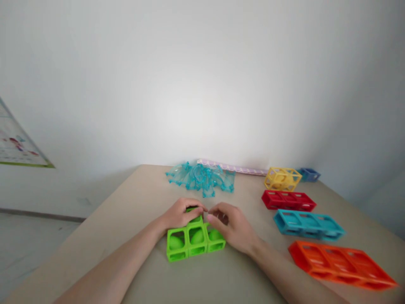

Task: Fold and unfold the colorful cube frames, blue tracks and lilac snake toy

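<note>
Bright green hollow toy blocks (198, 241) lie on the table between my hands: a row of three open-framed cubes with rounded green pieces inside, and another green cube (195, 218) behind the middle one. My left hand (182, 214) is closed over that rear cube, thumb and fingers around it, hiding much of it. Beside the right end of the row is my right hand (232, 226). Its fingers are loosely bent, the thumb apart from them, with nothing visible between. It covers part of the right cube's edge; whether it presses on the cube is unclear.
Clear teal plastic pieces (202, 177) are heaped at the back, near a lilac patterned strip (234, 166) along the wall. Down the right side stand hollow blocks: blue (310, 174), yellow (282, 179), red (288, 200), turquoise (308, 223) and orange (341, 265).
</note>
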`<state>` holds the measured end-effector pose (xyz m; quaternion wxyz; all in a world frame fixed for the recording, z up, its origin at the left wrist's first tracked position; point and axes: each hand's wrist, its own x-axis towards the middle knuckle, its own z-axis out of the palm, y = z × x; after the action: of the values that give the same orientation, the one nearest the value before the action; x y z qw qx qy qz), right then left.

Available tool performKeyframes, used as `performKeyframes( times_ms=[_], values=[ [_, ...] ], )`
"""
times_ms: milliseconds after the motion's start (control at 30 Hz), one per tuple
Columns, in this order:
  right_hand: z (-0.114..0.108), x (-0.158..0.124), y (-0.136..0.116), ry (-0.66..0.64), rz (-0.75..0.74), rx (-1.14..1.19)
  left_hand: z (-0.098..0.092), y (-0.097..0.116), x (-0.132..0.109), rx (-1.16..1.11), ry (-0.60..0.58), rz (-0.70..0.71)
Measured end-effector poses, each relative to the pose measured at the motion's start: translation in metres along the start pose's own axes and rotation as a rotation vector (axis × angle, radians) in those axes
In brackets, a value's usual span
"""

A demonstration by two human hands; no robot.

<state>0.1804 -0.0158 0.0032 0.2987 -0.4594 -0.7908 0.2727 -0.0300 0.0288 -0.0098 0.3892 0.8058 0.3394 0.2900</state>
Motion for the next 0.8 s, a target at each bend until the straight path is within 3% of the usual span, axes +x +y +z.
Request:
performKeyframes(
  times_ms=[133,433,633,800],
  values=[
    [0.0013,-0.0094,-0.0080,-0.092,-0.172,-0.029,0.0025,0.0042,0.0000,0.050,0.061,-0.024],
    [0.0035,-0.0074,-0.0066,-0.093,-0.127,-0.095,0.0032,0.0062,-0.0019,0.118,0.115,-0.017],
    [0.0030,-0.0074,-0.0034,-0.149,-0.186,-0.048,0.0017,0.0017,-0.0011,0.121,0.202,-0.031],
    [-0.0012,-0.0105,-0.0044,-0.137,-0.218,-0.084,0.0007,0.0023,-0.0009,0.116,0.204,-0.054]
  ],
)
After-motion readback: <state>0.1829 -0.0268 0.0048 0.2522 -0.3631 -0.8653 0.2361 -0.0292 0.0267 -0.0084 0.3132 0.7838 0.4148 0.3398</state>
